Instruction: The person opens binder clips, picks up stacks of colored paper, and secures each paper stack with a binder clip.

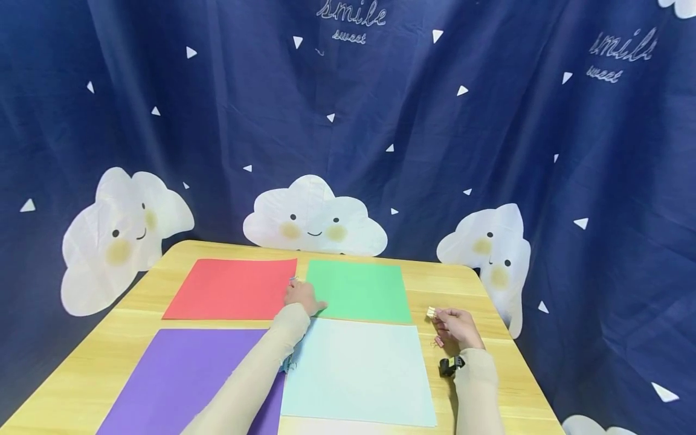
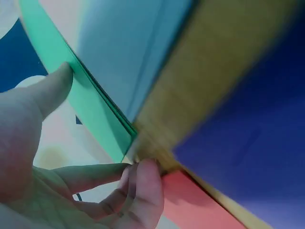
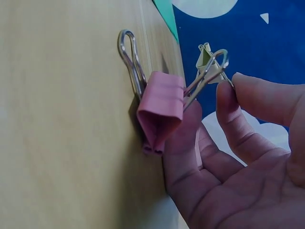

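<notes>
My right hand [image 1: 458, 327] pinches a cream binder clip [image 1: 431, 312] by its wire handle between thumb and index finger. Below that hand, a pink binder clip [image 3: 161, 107] sits on the table, its wire handles spread apart. My left hand [image 1: 302, 295] reaches to the gap between the red sheet [image 1: 234, 290] and the green sheet [image 1: 359, 290]. Its thumb [image 2: 59, 88] stretches out over the green sheet, apart from the bent fingers. Just past those fingers lies a small bluish thing [image 1: 294, 279], too small to make out.
A purple sheet [image 1: 179, 374] and a pale blue sheet [image 1: 359, 371] lie nearer on the wooden table [image 1: 446, 284]. Partly behind the left forearm is a teal thing with wire loops [image 1: 286, 364]. A dark blue curtain [image 1: 359, 72] hangs behind the table.
</notes>
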Available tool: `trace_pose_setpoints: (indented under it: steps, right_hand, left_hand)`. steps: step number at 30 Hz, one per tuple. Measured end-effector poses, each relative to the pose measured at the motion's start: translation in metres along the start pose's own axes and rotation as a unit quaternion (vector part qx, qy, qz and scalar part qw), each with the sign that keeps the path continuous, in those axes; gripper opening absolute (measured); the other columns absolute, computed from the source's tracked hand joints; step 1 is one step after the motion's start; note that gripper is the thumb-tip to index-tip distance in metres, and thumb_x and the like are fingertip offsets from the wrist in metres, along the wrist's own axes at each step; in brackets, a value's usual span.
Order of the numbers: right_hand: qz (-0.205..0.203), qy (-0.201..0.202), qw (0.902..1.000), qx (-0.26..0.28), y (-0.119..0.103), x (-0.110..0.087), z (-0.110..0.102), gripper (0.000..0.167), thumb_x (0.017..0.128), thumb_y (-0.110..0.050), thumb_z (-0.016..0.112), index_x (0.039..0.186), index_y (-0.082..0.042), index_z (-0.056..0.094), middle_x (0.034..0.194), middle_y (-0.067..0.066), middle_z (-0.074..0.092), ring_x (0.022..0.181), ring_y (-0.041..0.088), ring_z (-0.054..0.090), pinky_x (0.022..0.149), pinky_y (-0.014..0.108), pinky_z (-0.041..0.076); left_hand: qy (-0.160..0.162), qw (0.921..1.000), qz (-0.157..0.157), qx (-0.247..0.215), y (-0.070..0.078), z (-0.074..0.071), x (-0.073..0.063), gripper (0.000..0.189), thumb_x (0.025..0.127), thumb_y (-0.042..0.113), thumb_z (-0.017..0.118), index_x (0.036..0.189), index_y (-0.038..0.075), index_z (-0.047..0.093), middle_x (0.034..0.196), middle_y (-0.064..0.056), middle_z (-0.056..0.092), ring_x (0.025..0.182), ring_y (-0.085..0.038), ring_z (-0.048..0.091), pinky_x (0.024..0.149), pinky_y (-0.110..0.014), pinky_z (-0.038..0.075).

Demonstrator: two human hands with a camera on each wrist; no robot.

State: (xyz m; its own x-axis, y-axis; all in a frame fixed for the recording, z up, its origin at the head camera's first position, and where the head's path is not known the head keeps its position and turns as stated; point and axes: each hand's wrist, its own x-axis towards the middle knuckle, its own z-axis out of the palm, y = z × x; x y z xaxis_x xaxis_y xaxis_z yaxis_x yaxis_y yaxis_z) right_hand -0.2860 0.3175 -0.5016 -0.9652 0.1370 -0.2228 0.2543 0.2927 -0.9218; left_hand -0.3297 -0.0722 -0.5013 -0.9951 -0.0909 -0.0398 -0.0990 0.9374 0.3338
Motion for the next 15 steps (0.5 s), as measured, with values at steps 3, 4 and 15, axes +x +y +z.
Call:
trace_pose_setpoints:
  steps: [3,4,15]
  right_hand:
    - [-0.001,-0.001,1.0,-0.001,0.0,0.0,-0.001,0.029,0.106,-0.018,0.058,0.107,0.01,0.066,0.092,0.009,0.073,0.078,0.014,0.064,0.064,0.024,0.057]
    - [-0.001,0.0,1.0,0.001,0.001,0.0,-0.001,0.029,0.106,-0.017,0.058,0.106,0.01,0.066,0.091,0.009,0.073,0.078,0.014,0.063,0.064,0.024,0.057]
    - [0.005,-0.008,0.9997,0.022,0.002,0.002,-0.004,0.028,0.106,-0.018,0.058,0.103,0.008,0.067,0.087,0.005,0.071,0.077,0.014,0.062,0.064,0.024,0.057]
  left_hand:
    - [0.002,0.9998,-0.02,-0.007,0.009,0.002,0.003,0.057,0.081,0.043,0.087,0.107,-0.006,0.073,0.125,-0.037,0.058,0.105,-0.046,0.059,0.076,-0.049,0.058]
    - [-0.001,0.9995,-0.03,-0.013,0.011,0.001,0.004,0.055,0.081,0.04,0.089,0.106,-0.006,0.073,0.125,-0.038,0.057,0.107,-0.048,0.058,0.077,-0.049,0.059]
    - [-0.021,0.9941,-0.09,-0.056,0.018,0.001,0.016,0.045,0.074,0.025,0.095,0.098,-0.004,0.071,0.103,-0.024,0.061,0.101,-0.042,0.054,0.079,-0.044,0.054]
